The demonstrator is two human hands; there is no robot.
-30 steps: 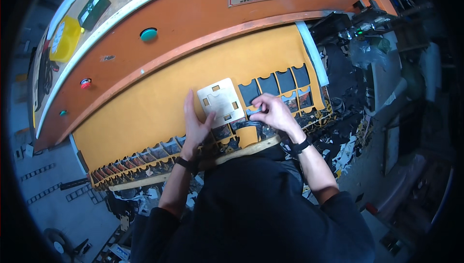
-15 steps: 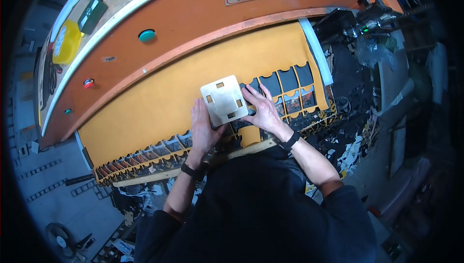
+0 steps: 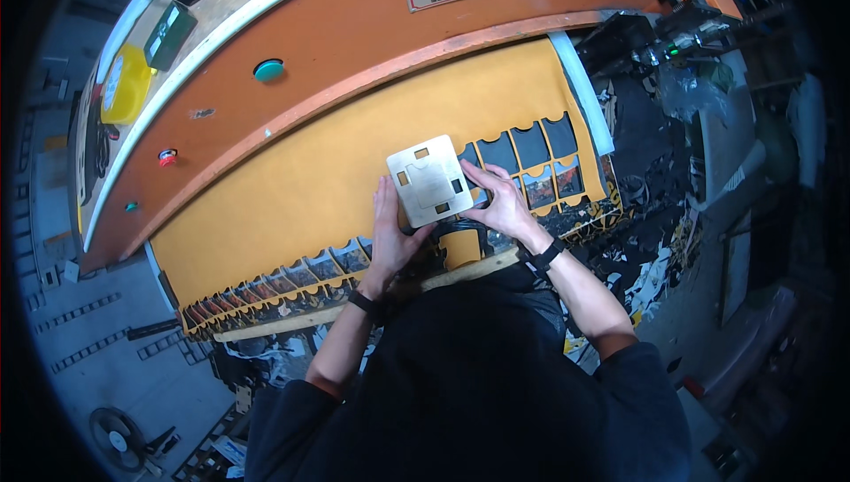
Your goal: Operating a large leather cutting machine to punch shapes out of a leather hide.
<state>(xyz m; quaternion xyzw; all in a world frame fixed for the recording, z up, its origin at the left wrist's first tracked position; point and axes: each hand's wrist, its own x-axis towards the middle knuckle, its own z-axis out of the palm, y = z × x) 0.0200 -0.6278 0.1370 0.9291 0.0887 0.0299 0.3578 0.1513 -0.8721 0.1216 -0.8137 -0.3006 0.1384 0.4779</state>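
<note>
An orange machine panel [image 3: 336, 35] curves across the far side of the workshop, with a green button [image 3: 268, 69] and a red button [image 3: 167, 158] on its face. In front of it, a yellow sheet [image 3: 292, 194] covers most of the worktop [image 3: 585, 97], whose pale edge shows at the right. Rows of cut-out openings [image 3: 529, 147] run along the sheet's near side.

A flat pale plate [image 3: 428, 183] with four small square holes lies on the sheet, just left of the upper row of openings, between the two hands. The left hand [image 3: 392, 240] has its fingers stretched along the plate's left edge, thumb spread toward the near edge. The right hand [image 3: 503, 208] is unclenched too, fingers and thumb parted against the right edge. The plate is nearly square; its slightly longer axis points away from the person, far end leaning left.
</note>
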